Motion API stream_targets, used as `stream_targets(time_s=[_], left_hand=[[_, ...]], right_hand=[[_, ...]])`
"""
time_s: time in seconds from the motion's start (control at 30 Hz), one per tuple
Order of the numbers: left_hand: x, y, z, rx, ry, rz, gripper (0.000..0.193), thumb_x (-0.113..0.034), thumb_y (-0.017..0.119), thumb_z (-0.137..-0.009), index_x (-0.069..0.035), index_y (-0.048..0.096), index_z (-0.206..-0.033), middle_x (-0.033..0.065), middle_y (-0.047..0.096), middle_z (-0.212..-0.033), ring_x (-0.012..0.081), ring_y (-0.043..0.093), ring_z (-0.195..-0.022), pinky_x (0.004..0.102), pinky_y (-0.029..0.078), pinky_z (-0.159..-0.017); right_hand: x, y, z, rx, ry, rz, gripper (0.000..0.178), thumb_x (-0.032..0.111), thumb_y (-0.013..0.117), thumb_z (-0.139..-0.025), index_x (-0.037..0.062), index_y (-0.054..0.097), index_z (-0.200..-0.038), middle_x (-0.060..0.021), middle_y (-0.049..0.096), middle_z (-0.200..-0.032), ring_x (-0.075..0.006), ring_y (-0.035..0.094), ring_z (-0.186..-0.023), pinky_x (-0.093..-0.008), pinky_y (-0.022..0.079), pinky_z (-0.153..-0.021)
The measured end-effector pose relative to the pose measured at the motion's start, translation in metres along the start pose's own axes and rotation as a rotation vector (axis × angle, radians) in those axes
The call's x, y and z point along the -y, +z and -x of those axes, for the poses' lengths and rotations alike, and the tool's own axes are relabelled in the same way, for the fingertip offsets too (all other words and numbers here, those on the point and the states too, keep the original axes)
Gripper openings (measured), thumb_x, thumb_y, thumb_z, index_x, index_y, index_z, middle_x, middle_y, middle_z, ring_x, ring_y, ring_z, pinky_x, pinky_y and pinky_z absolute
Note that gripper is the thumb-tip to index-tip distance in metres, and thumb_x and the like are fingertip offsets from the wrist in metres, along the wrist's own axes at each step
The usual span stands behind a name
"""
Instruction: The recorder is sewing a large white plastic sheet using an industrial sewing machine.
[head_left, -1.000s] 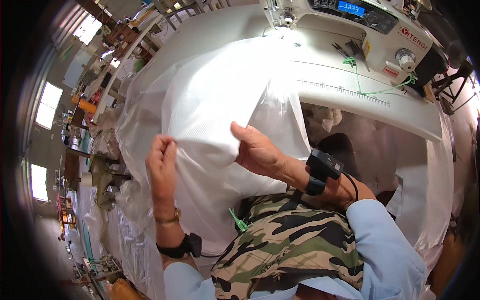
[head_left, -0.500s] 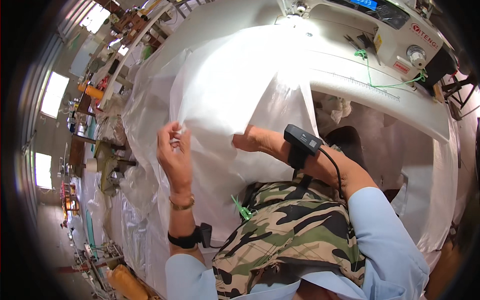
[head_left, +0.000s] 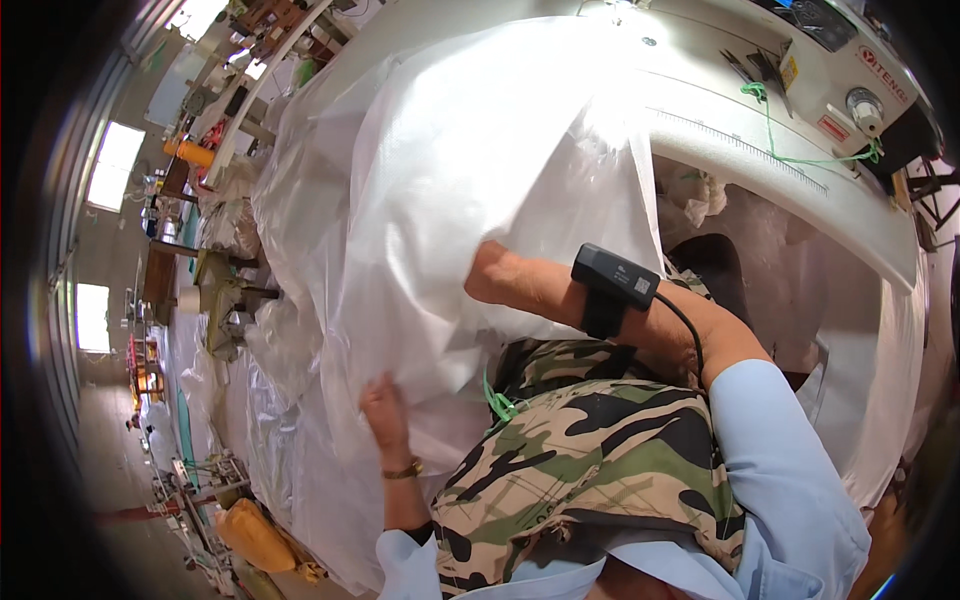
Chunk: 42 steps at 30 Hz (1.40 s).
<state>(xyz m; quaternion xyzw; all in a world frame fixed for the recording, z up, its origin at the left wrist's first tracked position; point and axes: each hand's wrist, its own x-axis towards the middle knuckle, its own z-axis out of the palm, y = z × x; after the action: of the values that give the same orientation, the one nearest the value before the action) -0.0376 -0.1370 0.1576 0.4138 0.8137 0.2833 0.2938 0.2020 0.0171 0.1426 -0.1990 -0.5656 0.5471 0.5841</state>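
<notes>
- A large white woven plastic sack (head_left: pixel 470 200) lies draped over the sewing table (head_left: pixel 800 200) and the person's lap.
- The left hand (head_left: pixel 385 410) presses on the sack's lower edge; its grip cannot be told.
- The right hand is hidden under the sack; only the forearm with a black wrist device (head_left: pixel 612 285) shows.
- A white sewing machine (head_left: pixel 830 60) stands beyond.

a large white woven sack (head_left: pixel 470 200) is lying across the sewing table, filling the middle of the view. on the white sewing machine (head_left: pixel 820 70) at the upper right, a dark screen (head_left: pixel 822 18) is glowing blue, a small yellow label (head_left: pixel 789 72) is sitting left of red lettering, and a red rectangular sticker (head_left: pixel 832 128) is showing below.
</notes>
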Motion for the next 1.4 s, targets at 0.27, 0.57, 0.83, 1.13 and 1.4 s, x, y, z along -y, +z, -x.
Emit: stream_targets(time_s=[0.27, 0.57, 0.83, 1.13, 1.4], left_hand=[[-0.111, -0.102, -0.005, -0.409, 0.685, 0.332, 0.035, -0.029, 0.058, -0.097, 0.005, 0.06, -0.107, 0.0144, 0.063, -0.104, 0.0206, 0.064, -0.096, 0.0347, 0.054, -0.085], [-0.132, -0.133, -0.061, -0.065, 0.312, 0.758, 0.037, -0.024, 0.063, -0.095, 0.004, 0.055, -0.118, 0.0146, 0.061, -0.11, 0.0219, 0.064, -0.1, 0.0346, 0.054, -0.087], [-0.095, -0.14, -0.049, -0.104, 0.787, 0.144, 0.041, -0.016, 0.047, -0.098, 0.003, 0.05, -0.135, 0.0151, 0.054, -0.13, 0.026, 0.056, -0.119, 0.0394, 0.046, -0.102], [-0.117, -0.138, -0.072, 0.049, 0.261, 0.707, 0.025, -0.018, 0.064, -0.094, 0.005, 0.068, -0.102, 0.0124, 0.071, -0.097, 0.0178, 0.069, -0.082, 0.0283, 0.055, -0.074], [-0.112, -0.135, -0.076, 0.101, 0.252, 0.693, 0.025, -0.018, 0.065, -0.093, 0.005, 0.069, -0.101, 0.0125, 0.071, -0.098, 0.0186, 0.069, -0.084, 0.0289, 0.055, -0.076]], right_hand=[[0.07, 0.002, -0.002, -0.09, 0.471, -0.22, 0.033, 0.03, 0.059, -0.094, -0.0027, 0.065, -0.092, -0.0063, 0.065, -0.084, -0.0138, 0.061, -0.077, -0.0301, 0.051, -0.074], [0.108, -0.018, -0.027, -0.065, 0.365, -0.354, 0.025, 0.025, 0.056, -0.096, 0.0024, 0.066, -0.094, -0.0072, 0.068, -0.098, -0.0143, 0.065, -0.091, -0.0289, 0.05, -0.084], [0.1, -0.018, -0.03, -0.185, 0.414, -0.334, 0.021, 0.022, 0.058, -0.096, 0.0024, 0.062, -0.101, -0.0067, 0.066, -0.086, -0.0133, 0.065, -0.075, -0.0261, 0.052, -0.071], [0.151, -0.013, -0.079, -0.003, 0.088, -0.164, 0.056, 0.022, 0.057, -0.095, -0.0065, 0.04, -0.14, -0.0154, 0.061, -0.124, -0.0222, 0.066, -0.103, -0.0311, 0.054, -0.082], [0.143, -0.009, -0.105, 0.048, 0.163, -0.203, 0.057, 0.021, 0.056, -0.094, -0.0091, 0.039, -0.14, -0.0173, 0.053, -0.133, -0.0257, 0.06, -0.115, -0.0392, 0.052, -0.092]])
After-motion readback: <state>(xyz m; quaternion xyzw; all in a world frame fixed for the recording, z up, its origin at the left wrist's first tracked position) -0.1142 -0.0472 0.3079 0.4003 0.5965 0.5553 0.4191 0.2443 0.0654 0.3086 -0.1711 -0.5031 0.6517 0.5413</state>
